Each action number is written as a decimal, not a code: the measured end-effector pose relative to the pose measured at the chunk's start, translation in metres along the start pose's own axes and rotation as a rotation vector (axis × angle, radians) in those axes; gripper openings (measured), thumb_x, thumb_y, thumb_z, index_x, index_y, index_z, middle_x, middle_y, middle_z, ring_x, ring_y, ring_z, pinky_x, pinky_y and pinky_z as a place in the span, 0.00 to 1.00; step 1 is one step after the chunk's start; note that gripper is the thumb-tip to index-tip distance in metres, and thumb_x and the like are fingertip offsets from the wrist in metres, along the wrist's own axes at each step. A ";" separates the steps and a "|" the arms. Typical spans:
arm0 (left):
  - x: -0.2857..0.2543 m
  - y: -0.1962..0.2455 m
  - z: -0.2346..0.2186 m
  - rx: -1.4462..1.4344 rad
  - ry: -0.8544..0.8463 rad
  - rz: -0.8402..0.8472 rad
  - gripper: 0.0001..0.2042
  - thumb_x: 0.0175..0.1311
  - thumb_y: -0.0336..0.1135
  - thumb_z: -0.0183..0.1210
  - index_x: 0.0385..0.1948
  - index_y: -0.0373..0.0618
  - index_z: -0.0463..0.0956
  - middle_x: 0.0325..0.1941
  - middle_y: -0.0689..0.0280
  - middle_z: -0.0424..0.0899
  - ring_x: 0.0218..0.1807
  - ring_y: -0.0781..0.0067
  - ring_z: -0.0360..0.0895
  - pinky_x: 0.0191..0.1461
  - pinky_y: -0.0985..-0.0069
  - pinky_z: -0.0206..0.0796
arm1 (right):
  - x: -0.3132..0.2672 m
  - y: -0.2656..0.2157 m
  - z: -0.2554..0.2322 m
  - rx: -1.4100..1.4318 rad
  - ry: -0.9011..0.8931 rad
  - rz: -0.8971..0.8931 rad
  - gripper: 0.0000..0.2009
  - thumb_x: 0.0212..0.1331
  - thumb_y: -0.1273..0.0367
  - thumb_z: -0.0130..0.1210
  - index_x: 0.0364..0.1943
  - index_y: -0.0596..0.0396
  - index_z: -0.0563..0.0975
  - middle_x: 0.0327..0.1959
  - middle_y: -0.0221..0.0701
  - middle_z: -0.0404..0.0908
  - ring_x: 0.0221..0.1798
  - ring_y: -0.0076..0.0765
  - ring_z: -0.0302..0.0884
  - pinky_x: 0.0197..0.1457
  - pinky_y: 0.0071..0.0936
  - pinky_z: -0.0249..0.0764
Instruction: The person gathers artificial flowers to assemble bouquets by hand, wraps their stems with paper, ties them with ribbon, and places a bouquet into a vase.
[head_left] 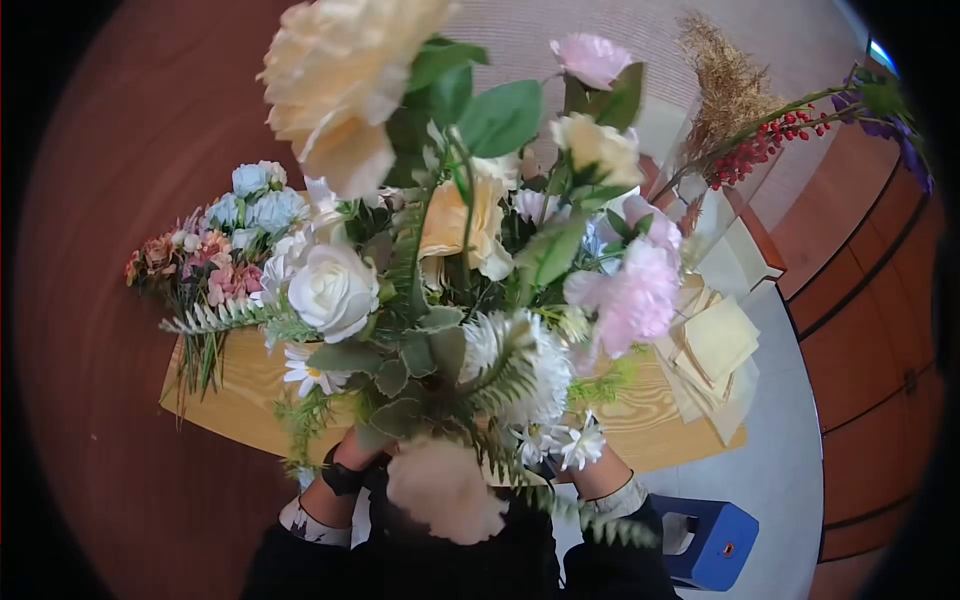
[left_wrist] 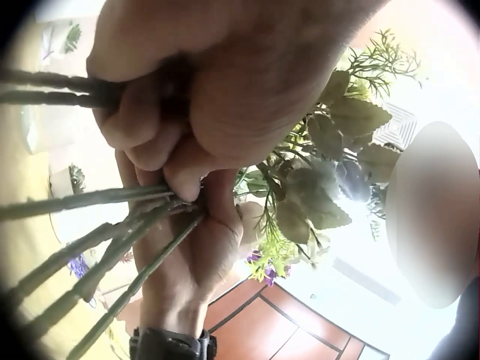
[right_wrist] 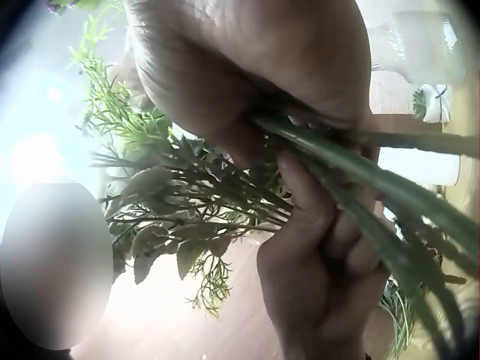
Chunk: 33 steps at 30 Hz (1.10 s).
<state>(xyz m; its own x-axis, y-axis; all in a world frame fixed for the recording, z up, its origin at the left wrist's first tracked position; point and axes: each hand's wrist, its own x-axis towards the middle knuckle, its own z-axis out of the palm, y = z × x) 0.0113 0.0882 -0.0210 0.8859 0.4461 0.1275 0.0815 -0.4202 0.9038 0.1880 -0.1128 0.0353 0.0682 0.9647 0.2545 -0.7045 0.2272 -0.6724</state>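
Note:
Both hands hold a big mixed bouquet upright, close in front of the body. It has a white rose (head_left: 333, 292), a large peach bloom (head_left: 335, 95), a pink flower (head_left: 640, 300), a shaggy white bloom (head_left: 520, 365), daisies and fern fronds. In the head view the flowers cover most of both hands. My left hand (left_wrist: 232, 90) curls its fingers round green stems (left_wrist: 112, 244) in the left wrist view. Close against it, my right hand (right_wrist: 262, 60) wraps the same bundle in the right wrist view. Bare stem ends fan out beyond the hands, with leaves (right_wrist: 161, 240) on the other side.
On the wooden table (head_left: 240, 385), pink and blue flower bunches (head_left: 265, 205) lie at the left. Pale yellow sheets (head_left: 715, 345) are stacked at the right. Dry plumes and red berries (head_left: 755, 155) stand at the back right. A blue stool-like object (head_left: 715, 545) is below, right.

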 end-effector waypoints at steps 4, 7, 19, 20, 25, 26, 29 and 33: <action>-0.030 -0.005 0.002 -0.045 0.035 -0.017 0.14 0.58 0.32 0.51 0.47 0.42 0.69 0.39 0.64 0.74 0.38 0.72 0.72 0.42 0.76 0.64 | 0.007 0.005 0.001 -0.011 0.009 -0.002 0.28 0.51 0.66 0.58 0.57 0.56 0.61 0.58 0.37 0.64 0.60 0.35 0.62 0.62 0.32 0.60; -0.034 -0.001 0.002 -0.082 0.057 -0.038 0.13 0.58 0.31 0.51 0.45 0.41 0.69 0.38 0.64 0.74 0.36 0.72 0.72 0.40 0.76 0.64 | 0.019 0.008 0.002 -0.013 0.021 0.000 0.28 0.51 0.66 0.58 0.56 0.56 0.62 0.57 0.38 0.65 0.60 0.36 0.62 0.62 0.32 0.60; -0.066 0.010 0.004 -0.236 0.146 -0.129 0.10 0.56 0.31 0.52 0.40 0.41 0.70 0.32 0.65 0.74 0.31 0.74 0.70 0.35 0.78 0.62 | 0.011 0.018 -0.001 -0.021 0.077 0.016 0.25 0.50 0.66 0.58 0.54 0.55 0.66 0.55 0.38 0.67 0.58 0.39 0.64 0.60 0.33 0.61; -0.069 0.010 0.003 -0.249 0.152 -0.138 0.10 0.56 0.30 0.52 0.40 0.41 0.70 0.31 0.65 0.74 0.30 0.74 0.70 0.34 0.78 0.62 | -0.003 0.021 -0.002 -0.020 0.083 0.018 0.25 0.50 0.66 0.58 0.53 0.55 0.66 0.54 0.38 0.67 0.58 0.39 0.64 0.60 0.33 0.61; -0.064 0.030 0.019 -0.316 0.192 -0.180 0.09 0.56 0.30 0.52 0.37 0.40 0.71 0.29 0.65 0.74 0.28 0.75 0.70 0.32 0.78 0.61 | -0.001 0.018 0.003 -0.021 0.107 0.029 0.24 0.49 0.65 0.58 0.52 0.54 0.68 0.53 0.38 0.69 0.57 0.40 0.65 0.60 0.34 0.62; -0.060 0.035 0.019 -0.328 0.199 -0.189 0.08 0.56 0.30 0.53 0.37 0.40 0.71 0.29 0.65 0.74 0.28 0.75 0.70 0.31 0.79 0.61 | 0.041 0.020 0.001 -0.020 0.112 0.031 0.23 0.49 0.65 0.58 0.52 0.54 0.68 0.53 0.38 0.69 0.57 0.40 0.65 0.59 0.34 0.62; -0.109 0.009 0.002 -0.365 0.221 -0.210 0.08 0.55 0.30 0.53 0.36 0.40 0.71 0.27 0.66 0.74 0.26 0.76 0.69 0.30 0.79 0.60 | 0.035 0.020 -0.001 -0.022 0.124 0.033 0.23 0.49 0.65 0.58 0.51 0.54 0.69 0.52 0.38 0.69 0.56 0.41 0.66 0.59 0.34 0.62; -0.069 0.052 0.012 -0.414 0.254 -0.240 0.07 0.55 0.29 0.53 0.34 0.40 0.72 0.25 0.66 0.74 0.24 0.77 0.69 0.28 0.79 0.60 | 0.033 0.017 -0.003 -0.022 0.138 0.039 0.22 0.49 0.65 0.58 0.50 0.54 0.71 0.52 0.39 0.70 0.56 0.42 0.66 0.59 0.35 0.63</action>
<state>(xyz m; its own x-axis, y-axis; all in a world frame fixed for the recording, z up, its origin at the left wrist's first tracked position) -0.0396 0.0259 0.0123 0.7217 0.6901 -0.0543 0.0358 0.0411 0.9985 0.1801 -0.0767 0.0299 0.1388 0.9817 0.1307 -0.6926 0.1906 -0.6957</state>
